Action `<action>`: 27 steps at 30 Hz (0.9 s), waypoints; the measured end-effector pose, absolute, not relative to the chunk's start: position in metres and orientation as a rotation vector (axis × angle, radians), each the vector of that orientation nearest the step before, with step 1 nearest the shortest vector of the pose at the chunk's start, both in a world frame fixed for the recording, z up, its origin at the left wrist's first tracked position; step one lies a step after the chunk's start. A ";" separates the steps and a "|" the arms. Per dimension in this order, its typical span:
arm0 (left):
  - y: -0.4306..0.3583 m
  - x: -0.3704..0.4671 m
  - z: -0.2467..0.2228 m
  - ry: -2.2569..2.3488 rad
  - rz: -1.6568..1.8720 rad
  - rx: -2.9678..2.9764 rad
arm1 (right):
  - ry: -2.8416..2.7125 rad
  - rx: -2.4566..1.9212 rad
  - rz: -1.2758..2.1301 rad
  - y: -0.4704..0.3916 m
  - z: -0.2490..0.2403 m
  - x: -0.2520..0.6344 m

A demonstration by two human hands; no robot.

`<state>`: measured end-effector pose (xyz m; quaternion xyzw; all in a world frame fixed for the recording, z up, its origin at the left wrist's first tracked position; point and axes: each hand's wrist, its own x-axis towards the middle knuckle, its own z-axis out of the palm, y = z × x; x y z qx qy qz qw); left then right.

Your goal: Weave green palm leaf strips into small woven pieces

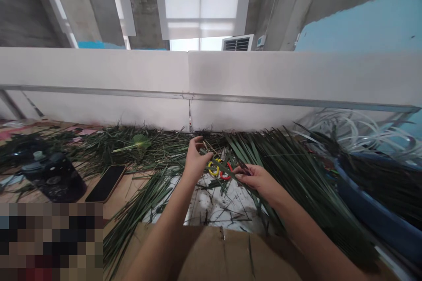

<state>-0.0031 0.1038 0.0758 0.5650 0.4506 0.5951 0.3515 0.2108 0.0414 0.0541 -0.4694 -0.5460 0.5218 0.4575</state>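
Note:
My left hand (197, 158) is raised over the middle of the table, its thumb and fingers curled around the upper end of a narrow green leaf strip (221, 167). The strip slants down to the right to my right hand (252, 176), whose fingers are closed on it; a small dark item (244, 167) also shows at those fingertips. Just beneath the strip lie scissors with a yellow handle loop (213, 167) and a red one (225, 172). Long green leaves (286, 171) spread out beside and behind my right hand.
Cut leaves (145, 193) lie to the left, near a phone (106, 183) and a dark bottle (54, 178). Cardboard (211, 250) covers the front edge. A blue tub (372, 210) and clear plastic strips (359, 129) are at right; a white partition (211, 74) stands behind.

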 end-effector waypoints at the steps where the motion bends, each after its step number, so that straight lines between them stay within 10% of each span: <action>1: 0.103 -0.006 0.078 1.204 1.487 1.691 | -1.348 -1.162 1.301 0.042 0.056 0.214; 8: 0.094 -0.013 0.085 1.140 0.787 2.314 | -1.264 -1.137 1.415 0.040 0.073 0.239; 27: 0.075 0.043 0.052 0.732 0.790 1.513 | -0.747 -0.887 1.042 0.052 0.065 0.224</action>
